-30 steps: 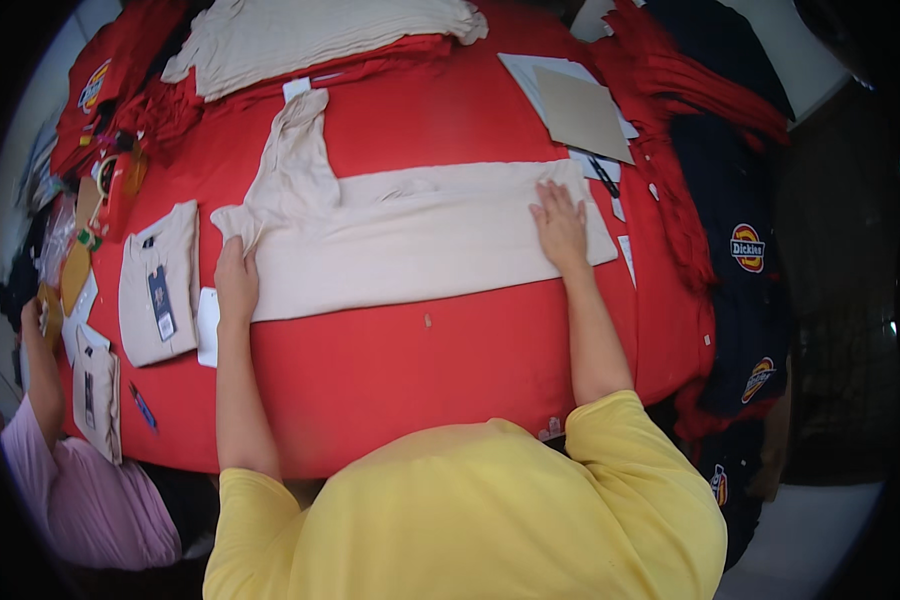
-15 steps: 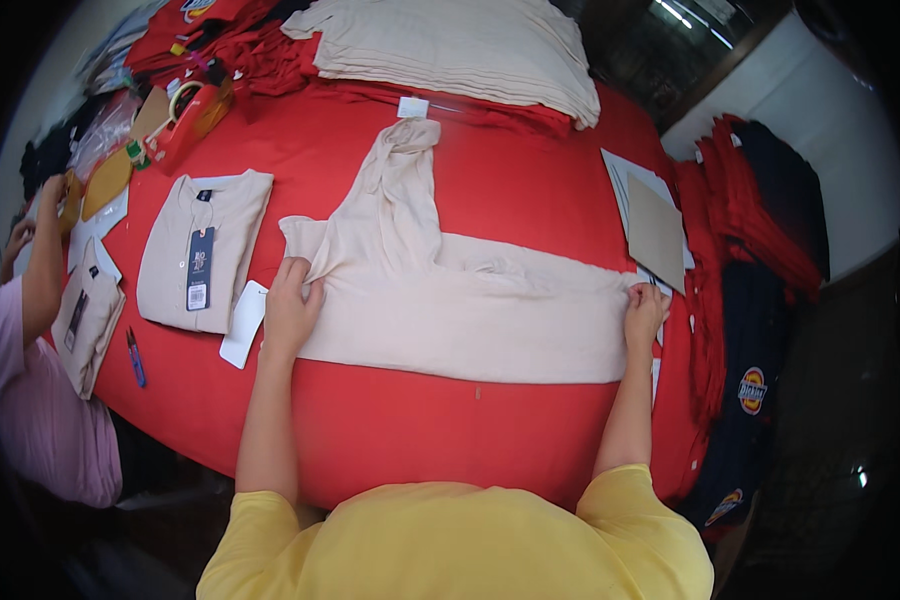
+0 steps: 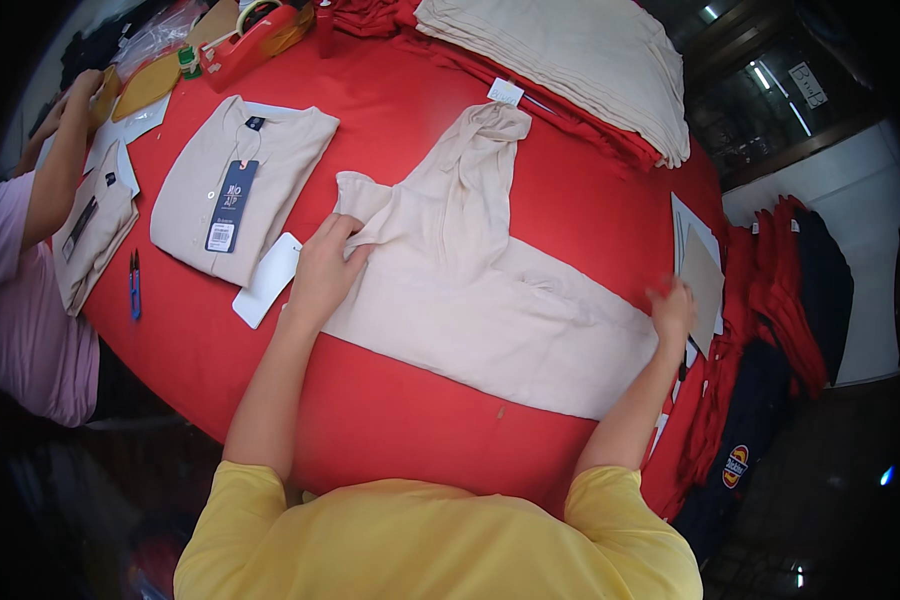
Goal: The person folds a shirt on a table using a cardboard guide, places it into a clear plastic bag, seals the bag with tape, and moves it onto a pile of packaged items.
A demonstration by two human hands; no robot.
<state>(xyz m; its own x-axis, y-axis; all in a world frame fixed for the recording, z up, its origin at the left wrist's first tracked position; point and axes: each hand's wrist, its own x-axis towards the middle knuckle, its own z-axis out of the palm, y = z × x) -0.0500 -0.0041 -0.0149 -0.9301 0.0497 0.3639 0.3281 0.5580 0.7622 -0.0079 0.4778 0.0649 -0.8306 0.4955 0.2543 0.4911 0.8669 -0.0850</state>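
A beige shirt [image 3: 490,320] lies partly folded on the red-covered table, one sleeve [image 3: 480,150] bunched and pointing away from me. My left hand [image 3: 325,268] pinches the cloth at its left end between thumb and fingers. Off the right end of the shirt, beside a grey-brown card sheet [image 3: 702,285], is my right hand [image 3: 674,312]; its fingers are smeared by motion. Left of my left hand, a white card [image 3: 270,282] sticks out beside a neatly folded beige shirt [image 3: 185,195] with a dark hang tag [image 3: 233,205].
Stacked beige garments [image 3: 560,65] rest at the back, above red ones. Red and navy garments [image 3: 735,430] line the right edge. Blue thread snips [image 3: 135,285] and a red tape dispenser [image 3: 250,45] are on the left, where a co-worker's arm [image 3: 55,165] reaches over another folded shirt [image 3: 95,240].
My right hand has left the shirt's right end and moved up toward the card sheets. My left hand stays at the left end. The whole view has tilted.
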